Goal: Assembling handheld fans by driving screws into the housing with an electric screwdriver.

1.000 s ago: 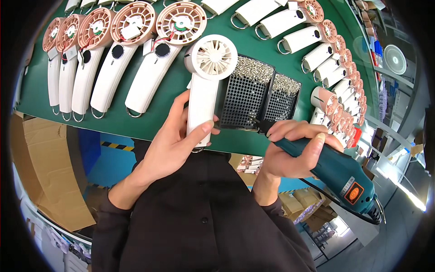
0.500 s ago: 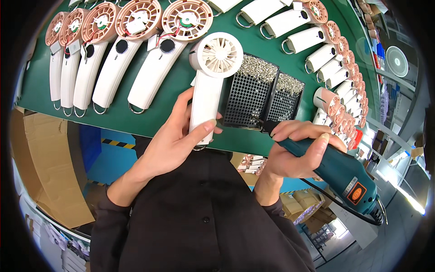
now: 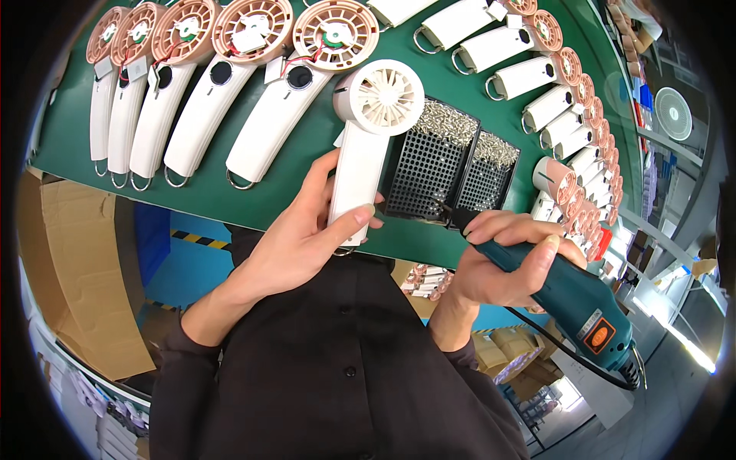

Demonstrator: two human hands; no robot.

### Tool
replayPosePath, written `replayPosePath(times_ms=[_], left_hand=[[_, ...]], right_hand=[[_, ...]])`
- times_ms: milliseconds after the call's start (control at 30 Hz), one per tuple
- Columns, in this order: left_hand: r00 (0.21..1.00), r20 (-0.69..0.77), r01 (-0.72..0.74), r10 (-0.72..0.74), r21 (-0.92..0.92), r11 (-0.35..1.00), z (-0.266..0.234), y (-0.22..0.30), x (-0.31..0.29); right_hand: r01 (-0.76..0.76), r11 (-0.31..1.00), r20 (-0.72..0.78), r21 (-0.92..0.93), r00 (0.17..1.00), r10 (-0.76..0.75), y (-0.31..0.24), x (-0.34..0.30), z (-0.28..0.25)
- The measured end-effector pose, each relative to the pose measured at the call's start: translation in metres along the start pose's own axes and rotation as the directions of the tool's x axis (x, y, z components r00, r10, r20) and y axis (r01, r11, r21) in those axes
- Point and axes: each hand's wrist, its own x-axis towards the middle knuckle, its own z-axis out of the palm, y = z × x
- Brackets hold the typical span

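Observation:
My left hand (image 3: 303,230) is closed around the handle of a white handheld fan (image 3: 360,172), its round slotted head pointing away from me. In my right hand (image 3: 514,261) I grip a dark teal electric screwdriver (image 3: 571,295), with a cable at its back end. Its black nose and thin bit reach the near edge of a black screw tray (image 3: 422,172) made of two perforated halves. Small silvery screws (image 3: 446,123) are heaped at the far end of both halves. Whether the bit carries a screw is too small to tell.
Unfinished fans with pink open heads (image 3: 336,34) lie in a row at the left of the green table (image 3: 299,195). More fans (image 3: 529,73) curve along the right side. A cardboard box (image 3: 84,276) stands below the table at the left.
The table and everything on it appear slightly lower and further right as the view shifts. Both hands keep their grips, and the screwdriver's nose stays by the tray's near edge.

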Motion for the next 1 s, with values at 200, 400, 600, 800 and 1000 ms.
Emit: replayPosePath(times_ms=[200, 400, 600, 800, 1000], left_hand=[[1.000, 0.010, -0.007, 0.007, -0.001, 1.000, 0.000, 0.000, 0.000], [1.000, 0.017, -0.007, 0.007, -0.004, 1.000, -0.001, 0.001, 0.000], [1.000, 0.024, -0.010, 0.010, -0.020, 1.000, -0.001, 0.001, 0.000], [1.000, 0.021, -0.008, 0.009, -0.017, 1.000, -0.001, -0.001, 0.001], [0.999, 0.021, -0.030, 0.030, -0.006, 1.000, 0.000, 0.002, 0.000]], right_hand=[[0.008, 1.000, 0.001, 0.002, 1.000, -0.008, 0.000, 0.000, -0.001], [0.004, 1.000, 0.012, 0.020, 1.000, -0.004, 0.001, 0.001, 0.001], [0.061, 0.998, -0.003, 0.004, 0.998, -0.061, -0.015, -0.001, -0.003], [0.101, 0.947, 0.176, 0.304, 0.971, -0.160, -0.037, -0.024, 0.010], [0.123, 0.943, 0.293, 0.309, 0.931, -0.218, -0.039, -0.044, 0.020]])
